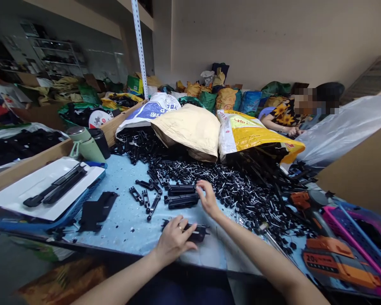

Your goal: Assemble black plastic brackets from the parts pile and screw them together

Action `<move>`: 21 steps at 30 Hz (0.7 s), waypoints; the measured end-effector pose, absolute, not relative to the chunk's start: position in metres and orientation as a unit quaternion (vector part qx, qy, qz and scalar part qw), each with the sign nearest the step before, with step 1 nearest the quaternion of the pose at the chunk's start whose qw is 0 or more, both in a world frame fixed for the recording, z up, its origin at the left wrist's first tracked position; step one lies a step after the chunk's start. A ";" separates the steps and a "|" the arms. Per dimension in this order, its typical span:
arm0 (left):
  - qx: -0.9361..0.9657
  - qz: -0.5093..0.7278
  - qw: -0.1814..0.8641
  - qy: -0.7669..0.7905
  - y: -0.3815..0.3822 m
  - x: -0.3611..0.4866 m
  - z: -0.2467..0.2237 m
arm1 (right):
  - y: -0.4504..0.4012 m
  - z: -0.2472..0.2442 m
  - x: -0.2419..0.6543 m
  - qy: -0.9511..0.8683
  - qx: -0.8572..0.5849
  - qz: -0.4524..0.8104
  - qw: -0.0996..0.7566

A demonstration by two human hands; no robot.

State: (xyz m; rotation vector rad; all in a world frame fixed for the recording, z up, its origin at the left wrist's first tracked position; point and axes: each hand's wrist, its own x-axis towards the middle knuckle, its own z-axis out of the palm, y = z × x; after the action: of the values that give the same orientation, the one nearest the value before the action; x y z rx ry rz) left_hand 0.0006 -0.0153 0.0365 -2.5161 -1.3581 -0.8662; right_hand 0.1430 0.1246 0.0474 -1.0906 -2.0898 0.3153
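Observation:
My left hand [175, 238] rests on a flat black plastic part [199, 233] near the table's front edge, its fingers spread over the part and partly hiding it. A ring sits on one finger. Slightly farther off, my right hand [207, 199] is at the right end of a small stack of long black plastic bars [181, 201]. Its fingers are bent and apart from the thumb, with nothing visible between them. Several short black jointed pieces [153, 206] lie left of the bars. Behind is a wide heap of small black parts and silvery pins [224, 182].
Bulging sacks [190, 129] line the table's back. At left are a green flask [87, 144], a white board [55, 190] on a blue basket and a black plate [98, 209]. An orange power tool [336, 258] and pink basket [352, 237] stand right. Another person [285, 114] sits beyond.

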 end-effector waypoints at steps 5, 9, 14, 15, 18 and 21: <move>-0.832 -0.175 0.055 -0.523 0.024 -0.022 0.026 | 0.237 0.068 0.126 -0.852 -0.439 0.072 0.276; -0.829 -0.164 0.046 -0.532 0.046 -0.030 0.034 | 0.292 0.075 0.082 -0.878 -0.428 0.025 0.211; -0.732 -0.218 0.016 -0.645 0.091 -0.073 0.052 | 0.332 0.083 0.045 -0.914 -0.377 -0.017 0.146; -0.683 -0.221 0.010 -0.696 0.106 -0.088 0.056 | 0.336 0.085 0.042 -0.919 -0.369 -0.024 0.136; -0.574 -0.213 0.005 -0.790 0.154 -0.133 0.060 | 0.337 0.089 0.040 -0.931 -0.347 -0.039 0.110; -0.536 -0.220 0.008 -0.815 0.194 -0.159 0.056 | 0.316 0.099 0.044 -0.939 -0.325 -0.053 0.099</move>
State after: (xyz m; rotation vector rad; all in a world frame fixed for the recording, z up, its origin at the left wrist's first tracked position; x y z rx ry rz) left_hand -0.1593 0.1936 0.0563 -1.6748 -2.5476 -0.6879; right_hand 0.0436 0.3162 0.0987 -0.9610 -2.7772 -0.1557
